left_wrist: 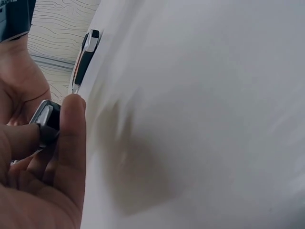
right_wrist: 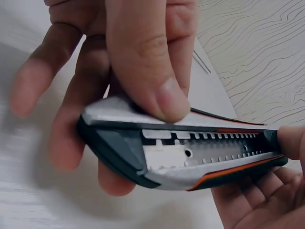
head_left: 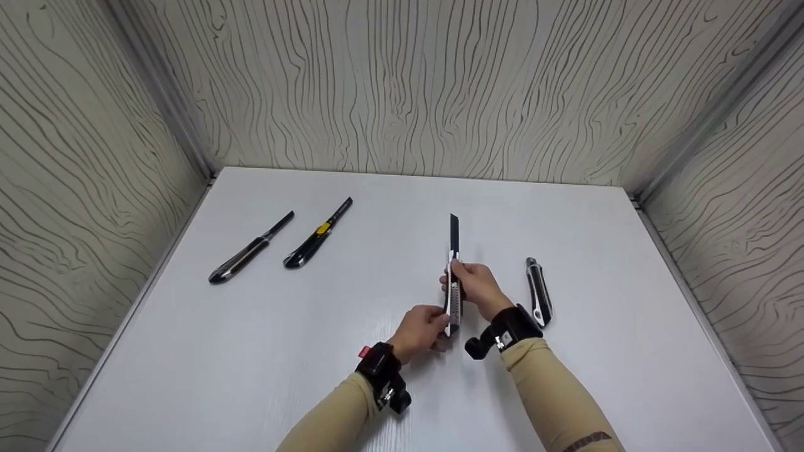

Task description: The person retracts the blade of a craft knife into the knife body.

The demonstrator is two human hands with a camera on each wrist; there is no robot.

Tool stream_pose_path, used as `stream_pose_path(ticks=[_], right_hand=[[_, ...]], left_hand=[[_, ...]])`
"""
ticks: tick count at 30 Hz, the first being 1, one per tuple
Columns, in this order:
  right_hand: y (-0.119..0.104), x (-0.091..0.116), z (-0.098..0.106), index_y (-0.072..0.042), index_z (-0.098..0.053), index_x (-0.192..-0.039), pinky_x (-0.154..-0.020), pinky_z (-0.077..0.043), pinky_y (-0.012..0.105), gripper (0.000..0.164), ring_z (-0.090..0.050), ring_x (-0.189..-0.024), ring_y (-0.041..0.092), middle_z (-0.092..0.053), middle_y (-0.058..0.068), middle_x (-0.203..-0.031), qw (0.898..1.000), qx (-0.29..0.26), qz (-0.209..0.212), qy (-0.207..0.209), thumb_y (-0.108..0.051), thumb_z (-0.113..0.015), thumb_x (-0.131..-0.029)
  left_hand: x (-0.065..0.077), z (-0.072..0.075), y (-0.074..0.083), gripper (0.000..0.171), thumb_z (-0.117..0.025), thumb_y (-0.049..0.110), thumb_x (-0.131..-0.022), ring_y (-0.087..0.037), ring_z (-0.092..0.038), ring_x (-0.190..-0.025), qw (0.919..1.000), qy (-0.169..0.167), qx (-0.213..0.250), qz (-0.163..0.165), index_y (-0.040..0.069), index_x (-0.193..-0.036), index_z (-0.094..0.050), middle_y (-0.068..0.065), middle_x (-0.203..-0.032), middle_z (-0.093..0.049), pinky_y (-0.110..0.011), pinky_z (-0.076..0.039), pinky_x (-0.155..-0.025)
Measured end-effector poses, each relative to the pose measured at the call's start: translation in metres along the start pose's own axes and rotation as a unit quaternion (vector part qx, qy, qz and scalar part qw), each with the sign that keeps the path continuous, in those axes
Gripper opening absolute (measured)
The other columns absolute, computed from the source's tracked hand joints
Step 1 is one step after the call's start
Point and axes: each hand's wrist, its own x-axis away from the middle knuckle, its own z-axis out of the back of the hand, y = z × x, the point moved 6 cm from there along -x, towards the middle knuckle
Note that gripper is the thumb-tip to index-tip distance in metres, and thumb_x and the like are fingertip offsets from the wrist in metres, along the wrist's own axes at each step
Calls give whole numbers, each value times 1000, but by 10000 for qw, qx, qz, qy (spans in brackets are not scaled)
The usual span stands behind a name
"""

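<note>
A utility knife (head_left: 455, 301) with a silver, black and orange handle is held above the table, its dark blade (head_left: 454, 232) extended away from me. My right hand (head_left: 480, 290) grips the front half of the handle; in the right wrist view its thumb (right_wrist: 290, 141) lies at the slider. The rear end is pinched by my left hand (head_left: 419, 329), whose thumb (right_wrist: 167, 98) presses on the handle's silver side. Only the butt of the knife (left_wrist: 46, 117) shows in the left wrist view, between the left fingers.
Two more utility knives lie at the left with blades extended, a dark grey one (head_left: 242, 258) and a black one with a yellow slider (head_left: 308, 246). Another knife (head_left: 538, 292) lies right of my right hand, without a long blade showing. Patterned walls (head_left: 402, 88) enclose the white table (head_left: 251, 364).
</note>
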Motion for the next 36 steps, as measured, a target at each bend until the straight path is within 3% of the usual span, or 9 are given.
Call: stream_pose_path(ticks=[6, 17, 30, 36], right_hand=[[2, -1, -1, 7, -60, -117, -72, -55, 23, 42, -67, -77, 9, -71, 4, -89, 10000, -31, -27, 56, -31, -46, -104], [1, 2, -5, 6, -59, -117, -71, -54, 24, 37, -67, -76, 11, -70, 4, -90, 10000, -30, -72, 8, -27, -46, -104], [-1, 2, -6, 4, -60, -116, -75, -52, 24, 33, -65, -80, 11, -69, 6, -94, 9999, 79, 0, -115, -24, -47, -103], [-1, 2, -7, 4, -60, -115, -76, -52, 25, 32, -65, -80, 11, -69, 6, -94, 9999, 83, 69, -128, -23, -48, -103]], left_hand=[[1, 0, -2, 23, -53, 14, -99, -23, -71, -69, 9999, 26, -75, 84, -3, -107, -66, -16, -85, -71, -32, -60, -60], [2, 0, 0, 26, -52, 13, -99, -23, -70, -70, 9999, -7, -85, -82, -6, -111, -65, -24, -94, -71, -32, -60, -61], [0, 1, -1, 21, -52, 11, -99, -18, -68, -62, 9994, 65, -273, -185, -3, -102, -68, -22, -86, -72, -28, -58, -55], [0, 2, -1, 22, -52, 12, -99, -18, -68, -63, 9994, 65, -333, -122, -3, -104, -68, -18, -86, -72, -28, -58, -56]])
